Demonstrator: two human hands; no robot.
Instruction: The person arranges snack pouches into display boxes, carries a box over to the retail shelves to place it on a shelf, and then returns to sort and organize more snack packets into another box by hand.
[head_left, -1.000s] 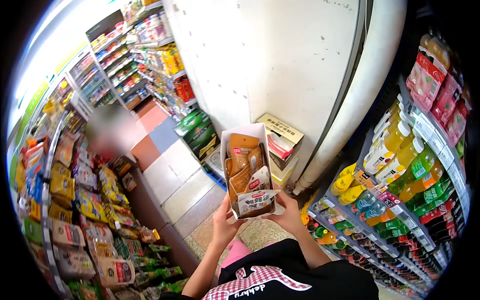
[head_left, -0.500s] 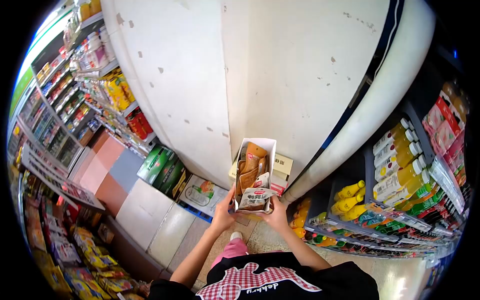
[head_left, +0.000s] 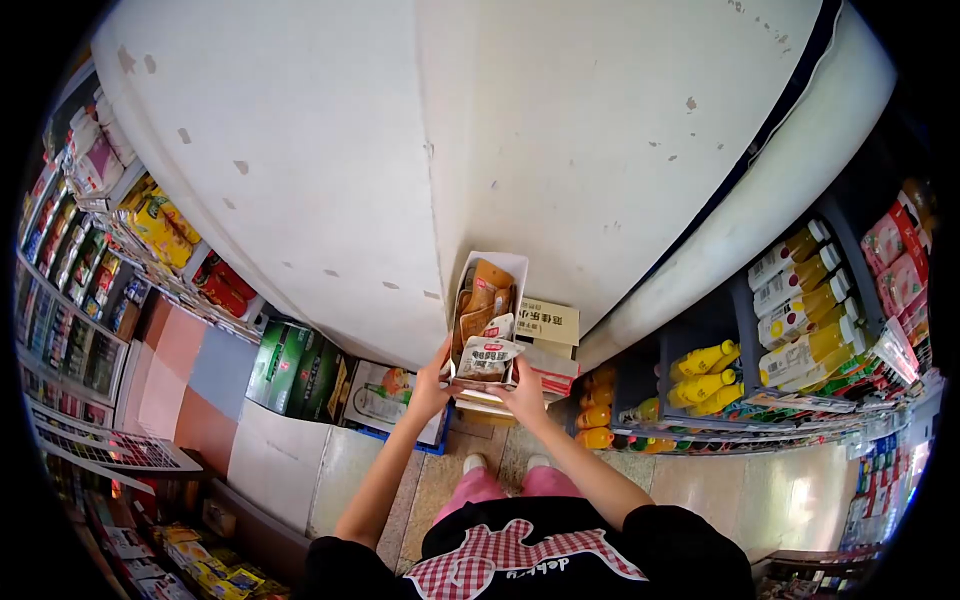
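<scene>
A white open-topped box [head_left: 518,270] is between my two hands, in front of the white wall. Upright in it are several brown snack packets [head_left: 478,310]. A white and brown packet [head_left: 487,357] with dark print leans at the near end. My left hand [head_left: 432,380] grips the near left side of the box, and my right hand [head_left: 524,393] grips the near right side. Just behind and right of the box sits a tan carton [head_left: 550,322] with dark print. Below it are red and white boxes [head_left: 556,378]; whether the held box touches this stack, I cannot tell.
A white wall [head_left: 300,150] fills the front. Dark shelves with yellow-capped juice bottles [head_left: 800,300] and yellow bottles [head_left: 705,375] stand on the right. Green cases [head_left: 292,370] and a blue crate [head_left: 415,440] sit on the floor at left, near snack shelves [head_left: 150,230].
The view has turned and shifted, so both of my feet now show. The box, still in both hands, appears further left and higher, and more of the tan carton is visible.
</scene>
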